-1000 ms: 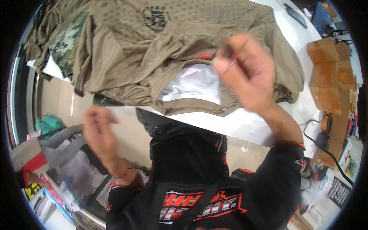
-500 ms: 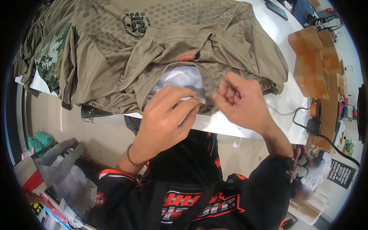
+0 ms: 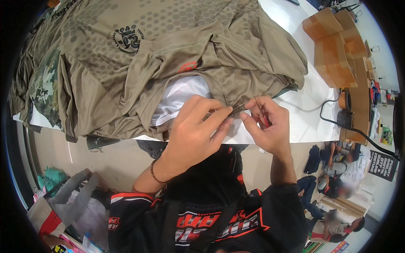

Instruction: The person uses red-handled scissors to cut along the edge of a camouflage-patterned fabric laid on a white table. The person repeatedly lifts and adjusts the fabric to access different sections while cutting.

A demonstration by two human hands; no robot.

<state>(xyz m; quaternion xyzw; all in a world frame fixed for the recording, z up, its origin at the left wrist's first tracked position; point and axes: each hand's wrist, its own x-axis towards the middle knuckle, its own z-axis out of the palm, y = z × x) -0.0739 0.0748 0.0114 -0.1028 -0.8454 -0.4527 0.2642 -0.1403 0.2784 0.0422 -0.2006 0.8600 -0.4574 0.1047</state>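
Main item: one tan shirt, spread rumpled and unfolded on the white table, its opening toward the person and its near edge at the table's front.
Shirt inside: white lining, showing through the opening, partly covered by the left hand.
Shirt markings: a small red print above the opening; on the tan cloth beyond, a round dark emblem among printed hexagons. Whether that cloth was the same shirt could not be told.
Left hand: fingers bent, tips drawn close together at the shirt's edge, right of the opening; whether they pinched cloth or thread could not be told.
Left wrist: dark beaded bracelet.
Right hand: fingers curled around a small red-handled tool, thumb apart from it, just beside the left fingertips.
Edge work: seemingly under way, both hands being at the cloth's edge; no finished result showed, and the amount left could not be judged.
Folding: none done on this shirt.
Left side of table: camouflage cloth, bunched beside the tan cloth.
Right side of table: opened cardboard box, brown tape roll and black cable.
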